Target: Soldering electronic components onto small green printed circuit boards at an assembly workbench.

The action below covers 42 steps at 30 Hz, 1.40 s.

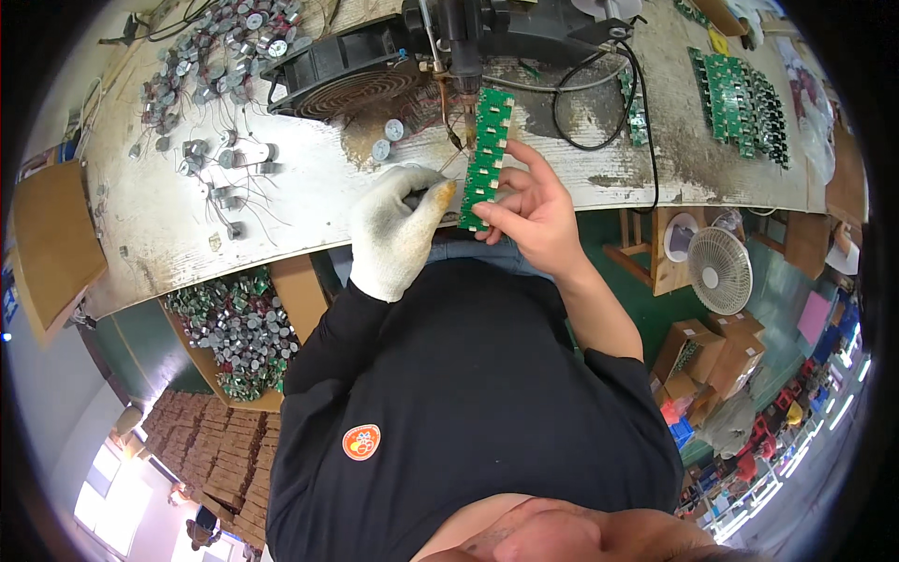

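Observation:
A long green circuit board strip [486,155] with a row of small white connectors stands upright before me, its far end beside the tip of a bench-mounted soldering fixture [462,47]. My right hand [538,214] is bare and closed on the strip's near part, thumb on its face and fingers behind. To the left, my left hand [393,232] wears a white glove with a stained thumb. Its thumb and forefinger are pinched together close to the strip; a thin, light line runs out above them, too small to name. Two small round motors [381,149] lie just beyond the glove.
A black fan [351,80] sits behind the motors, with heaps of wired motors [215,66] at the far left. Black cable [641,122] loops over the bench's right side. Stacked green boards [735,103] lie far right. Below the left edge is a filled carton [239,332].

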Each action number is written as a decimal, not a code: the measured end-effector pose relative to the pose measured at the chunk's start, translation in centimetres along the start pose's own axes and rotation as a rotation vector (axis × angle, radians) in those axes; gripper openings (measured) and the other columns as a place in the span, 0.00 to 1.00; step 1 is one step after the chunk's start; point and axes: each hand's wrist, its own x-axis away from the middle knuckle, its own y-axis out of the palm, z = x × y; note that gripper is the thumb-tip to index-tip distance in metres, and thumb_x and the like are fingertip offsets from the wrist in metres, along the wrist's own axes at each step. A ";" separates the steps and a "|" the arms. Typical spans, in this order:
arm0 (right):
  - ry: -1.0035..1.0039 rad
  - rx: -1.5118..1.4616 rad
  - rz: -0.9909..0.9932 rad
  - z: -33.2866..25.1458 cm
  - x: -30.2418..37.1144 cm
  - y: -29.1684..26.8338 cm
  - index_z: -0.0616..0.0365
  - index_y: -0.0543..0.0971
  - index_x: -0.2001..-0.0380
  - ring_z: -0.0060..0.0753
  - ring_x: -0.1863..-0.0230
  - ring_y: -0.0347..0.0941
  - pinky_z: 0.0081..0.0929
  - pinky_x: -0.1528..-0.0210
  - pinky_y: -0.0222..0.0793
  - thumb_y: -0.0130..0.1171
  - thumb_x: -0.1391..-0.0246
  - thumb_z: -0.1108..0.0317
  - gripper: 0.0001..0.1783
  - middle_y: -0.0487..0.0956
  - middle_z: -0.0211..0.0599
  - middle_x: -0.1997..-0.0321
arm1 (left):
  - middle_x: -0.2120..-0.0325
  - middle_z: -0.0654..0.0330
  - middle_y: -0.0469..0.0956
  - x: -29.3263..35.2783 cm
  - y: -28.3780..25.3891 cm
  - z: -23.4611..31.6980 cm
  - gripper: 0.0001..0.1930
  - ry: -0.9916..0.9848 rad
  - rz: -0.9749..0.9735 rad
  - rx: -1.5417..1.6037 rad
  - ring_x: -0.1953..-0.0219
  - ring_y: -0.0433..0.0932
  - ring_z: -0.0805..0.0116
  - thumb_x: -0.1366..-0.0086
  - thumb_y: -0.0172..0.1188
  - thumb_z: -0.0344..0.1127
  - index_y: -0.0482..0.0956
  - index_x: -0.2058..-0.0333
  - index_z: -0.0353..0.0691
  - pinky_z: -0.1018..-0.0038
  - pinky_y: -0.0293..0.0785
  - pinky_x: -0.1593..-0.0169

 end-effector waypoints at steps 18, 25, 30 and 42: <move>-0.028 -0.008 0.039 0.3 0.2 0.2 0.58 0.56 0.36 0.26 0.73 0.78 0.17 0.75 0.74 0.59 0.48 0.82 0.38 0.75 0.43 0.57 | 0.72 0.58 0.80 -1.0 0.3 1.2 0.09 -0.181 0.000 0.190 0.70 0.76 0.76 0.39 0.60 0.31 0.79 0.65 0.28 0.78 0.73 0.65; -0.032 -0.003 0.022 -0.1 0.3 0.4 0.62 0.54 0.36 0.28 0.73 0.78 0.22 0.75 0.76 0.57 0.49 0.87 0.39 0.75 0.51 0.52 | 0.76 0.62 0.78 -1.5 0.6 0.6 0.07 -0.252 -0.054 0.337 0.73 0.75 0.78 0.39 0.60 0.30 0.79 0.70 0.30 0.78 0.71 0.69; -0.054 -0.022 0.015 0.0 0.2 0.3 0.62 0.54 0.36 0.28 0.73 0.78 0.22 0.75 0.77 0.56 0.49 0.87 0.39 0.74 0.52 0.51 | 0.77 0.62 0.78 -1.6 0.6 0.9 0.07 -0.243 -0.039 0.315 0.73 0.74 0.78 0.40 0.60 0.30 0.78 0.71 0.31 0.79 0.71 0.69; -0.077 -0.032 0.017 -0.3 0.1 0.4 0.59 0.55 0.36 0.28 0.72 0.79 0.18 0.75 0.75 0.59 0.48 0.83 0.38 0.74 0.43 0.56 | 0.77 0.62 0.78 -1.6 0.5 1.2 0.07 -0.166 -0.025 0.265 0.73 0.74 0.78 0.40 0.61 0.30 0.79 0.70 0.31 0.79 0.70 0.69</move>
